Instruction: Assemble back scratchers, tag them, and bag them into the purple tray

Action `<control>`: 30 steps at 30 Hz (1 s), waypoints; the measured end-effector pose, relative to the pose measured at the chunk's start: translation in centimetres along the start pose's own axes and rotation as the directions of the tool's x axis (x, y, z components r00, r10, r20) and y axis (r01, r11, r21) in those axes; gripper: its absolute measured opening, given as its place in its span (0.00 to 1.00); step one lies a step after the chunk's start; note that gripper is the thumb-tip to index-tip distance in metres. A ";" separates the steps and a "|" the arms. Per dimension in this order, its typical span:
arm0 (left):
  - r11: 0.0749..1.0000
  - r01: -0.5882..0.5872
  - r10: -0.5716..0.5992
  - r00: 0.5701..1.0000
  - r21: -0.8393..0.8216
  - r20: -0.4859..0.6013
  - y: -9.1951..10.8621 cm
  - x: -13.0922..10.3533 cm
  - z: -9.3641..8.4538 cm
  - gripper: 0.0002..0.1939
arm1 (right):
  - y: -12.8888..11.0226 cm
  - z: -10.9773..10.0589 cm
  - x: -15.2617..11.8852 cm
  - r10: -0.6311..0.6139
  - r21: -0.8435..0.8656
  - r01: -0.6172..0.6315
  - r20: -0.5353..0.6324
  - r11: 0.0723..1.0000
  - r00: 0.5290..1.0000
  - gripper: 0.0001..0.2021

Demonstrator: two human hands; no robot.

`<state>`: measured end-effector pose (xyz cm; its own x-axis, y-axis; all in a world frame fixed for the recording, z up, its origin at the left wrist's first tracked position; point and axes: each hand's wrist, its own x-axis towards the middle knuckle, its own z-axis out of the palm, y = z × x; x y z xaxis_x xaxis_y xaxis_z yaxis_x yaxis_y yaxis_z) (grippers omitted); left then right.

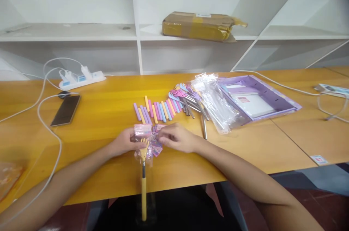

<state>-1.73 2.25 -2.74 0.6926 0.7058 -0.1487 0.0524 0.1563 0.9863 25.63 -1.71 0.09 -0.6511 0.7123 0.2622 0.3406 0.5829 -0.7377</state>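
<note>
A yellow hand-shaped scratcher (144,187) in a clear bag points toward me over the table's front edge. My left hand (127,141) pinches the bag near the scratcher's yellow claw, beside a pink card (143,130). Just right of it, my right hand (177,137) has curled fingers at small pink-purple packets (156,149); whether it grips one is hidden. Behind the hands lie several pastel tubes (159,111) in a row. Scratcher heads with metal rods (188,96) are piled to their right.
Clear plastic bags (215,104) lie beside an open purple box (256,98) at right. A phone (65,110), power strip (81,80) and white cables occupy the left. A taped carton (197,25) rests on the shelf.
</note>
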 end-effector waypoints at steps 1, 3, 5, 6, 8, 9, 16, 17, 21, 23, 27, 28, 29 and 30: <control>0.999 -0.018 0.016 0.997 -0.035 -0.076 -0.1 0.0 0.0 0.24 | -0.3 0.1 0.1 0.020 0.109 -0.030 0.086 0.994 0.996 0.14; 0.985 -0.114 0.076 0.958 -0.127 -0.276 0.0 0.0 0.0 0.24 | -0.8 0.7 0.3 0.037 0.274 -0.097 0.215 0.957 0.976 0.15; 0.960 -0.218 0.119 0.887 -0.178 -0.446 0.4 0.2 0.0 0.23 | -1.2 1.3 0.5 0.059 0.339 -0.139 0.237 0.931 0.970 0.14; 0.948 -0.258 0.136 0.859 -0.187 -0.493 0.6 0.3 0.0 0.22 | -1.3 1.4 0.7 0.081 0.348 -0.157 0.224 0.924 0.971 0.13; 0.925 -0.322 0.185 0.843 -0.199 -0.505 1.1 0.4 -0.1 0.24 | -1.0 0.7 0.8 0.135 0.349 -0.196 0.191 0.916 0.972 0.12; 0.917 -0.340 0.211 0.857 -0.209 -0.469 1.2 0.4 -0.3 0.25 | -0.6 -0.3 0.9 0.155 0.328 -0.198 0.153 0.924 0.976 0.12; 0.930 -0.302 0.243 0.932 -0.209 -0.269 0.7 0.7 -1.1 0.14 | 4.5 -14.2 -3.1 0.079 -0.333 -0.424 -0.702 0.842 0.708 0.11; 0.933 -0.297 0.238 0.933 -0.204 -0.270 0.6 0.7 -1.0 0.13 | 5.4 -16.0 -4.2 0.076 -0.337 -0.531 -0.787 0.777 0.612 0.16; 0.946 -0.273 0.220 0.937 -0.175 -0.273 0.8 0.8 -0.8 0.13 | 8.6 -20.8 -8.9 0.096 -0.199 -0.819 -0.951 0.538 0.295 0.19; 0.950 -0.266 0.215 0.937 -0.161 -0.276 0.8 0.7 -0.7 0.13 | 9.9 -21.8 -10.7 0.192 -0.095 -0.910 -0.964 0.405 0.186 0.19; 0.958 -0.264 0.221 0.929 -0.112 -0.299 0.4 0.8 -1.0 0.11 | 11.6 -22.1 -12.6 0.451 0.017 -0.978 -0.889 0.207 0.080 0.08; 0.962 -0.262 0.227 0.923 -0.077 -0.311 0.2 0.8 -1.2 0.10 | 11.8 -22.0 -12.9 0.496 0.020 -0.983 -0.865 0.183 0.075 0.02; 0.966 -0.257 0.236 0.916 -0.024 -0.325 0.1 0.8 -1.4 0.10 | 11.9 -21.9 -13.0 0.527 0.020 -0.987 -0.847 0.161 0.069 0.03; 0.967 -0.250 0.252 0.907 0.050 -0.338 0.1 0.9 -1.6 0.09 | 11.9 -21.8 -13.1 0.539 0.013 -0.990 -0.840 0.144 0.067 0.05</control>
<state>-2.28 4.03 -2.92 0.3984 0.9129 0.0892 -0.0865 -0.0594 0.9945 52.97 4.43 1.42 0.7094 0.6902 0.1427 0.6844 -0.6262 -0.3735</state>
